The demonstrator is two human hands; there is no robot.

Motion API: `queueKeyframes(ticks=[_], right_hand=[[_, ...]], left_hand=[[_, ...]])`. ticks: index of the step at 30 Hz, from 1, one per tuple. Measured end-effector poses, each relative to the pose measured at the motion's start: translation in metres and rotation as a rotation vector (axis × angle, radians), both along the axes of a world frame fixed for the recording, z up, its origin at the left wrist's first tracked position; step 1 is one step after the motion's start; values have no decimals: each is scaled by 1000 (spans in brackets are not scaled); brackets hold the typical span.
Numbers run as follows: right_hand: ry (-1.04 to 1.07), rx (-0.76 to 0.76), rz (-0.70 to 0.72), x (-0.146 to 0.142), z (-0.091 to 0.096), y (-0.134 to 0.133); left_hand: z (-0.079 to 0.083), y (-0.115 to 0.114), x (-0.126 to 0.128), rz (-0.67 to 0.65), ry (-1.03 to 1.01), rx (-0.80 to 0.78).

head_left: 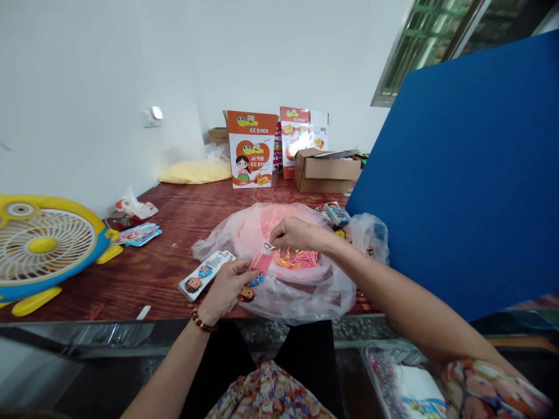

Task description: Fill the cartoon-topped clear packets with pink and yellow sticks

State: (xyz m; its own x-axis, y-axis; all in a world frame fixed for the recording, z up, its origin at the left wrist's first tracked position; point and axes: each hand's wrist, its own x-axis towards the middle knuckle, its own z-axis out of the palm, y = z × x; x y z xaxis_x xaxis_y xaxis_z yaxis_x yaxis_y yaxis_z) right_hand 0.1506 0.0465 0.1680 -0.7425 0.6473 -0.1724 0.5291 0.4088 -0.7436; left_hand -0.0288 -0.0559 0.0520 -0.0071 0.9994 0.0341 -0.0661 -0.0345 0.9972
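L hand (227,286) grip pinches printed pkt (261,263) low, R hand (297,234) at its top, can't tell if pinching; prob. light, flexy, slick, so hold edges.

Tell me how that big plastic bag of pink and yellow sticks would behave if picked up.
The bag would probably be floppy, since its thin film lies in loose folds. Its load may shift, as the sticks lie loose inside. Some could spill if it tips, because the top looks open over them.
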Motion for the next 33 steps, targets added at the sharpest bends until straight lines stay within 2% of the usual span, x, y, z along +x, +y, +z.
queueKeyframes(ticks=[5,8,13,15,20,27,33], right_hand=[[-283,101,81,-6,16,-3],[-409,220,148,-5,20,-5],[-587,539,242,-2,13,-8],[-601,606,262,-1,7,-9],[-561,573,264,7,-7,-9],[-287,332,178,23,-24,4],[-135,402,92,22,-41,4]], left_hand=[[-6,1,2,9,26,50],[-9,1,4,1,21,55],[-17,3,9,-13,29,30],[-20,4,11,-8,32,26],[-23,2,19,11,18,5],[-19,3,20,-24,25,-55],[-20,0,22,44,67,28]])
